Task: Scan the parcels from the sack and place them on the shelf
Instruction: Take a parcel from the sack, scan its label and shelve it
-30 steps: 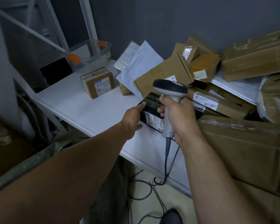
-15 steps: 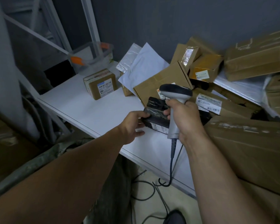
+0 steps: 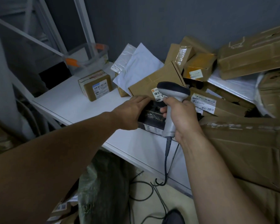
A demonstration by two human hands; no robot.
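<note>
A black wrapped parcel (image 3: 152,118) with a white label lies on the white shelf (image 3: 68,104), up against the heap of parcels. My left hand (image 3: 129,113) lies over its left end and grips it. My right hand (image 3: 182,117) is wrapped around the grip of a grey corded barcode scanner (image 3: 172,96), whose dark head hangs just above the parcel. The sack (image 3: 102,188), dull green, sags below the shelf's front edge, with labelled parcels (image 3: 61,209) showing at its mouth.
Brown cartons (image 3: 252,60) and white mailers (image 3: 137,70) are heaped along the shelf's right and back. One small labelled box (image 3: 96,84) stands alone at left, near a clear plastic tub (image 3: 87,59). A large carton (image 3: 249,151) overhangs at right. Cables (image 3: 153,191) trail on the floor.
The black parcel has been turned flatter and my left hand has shifted from its near side onto its top. The scanner hand has stayed over it.
</note>
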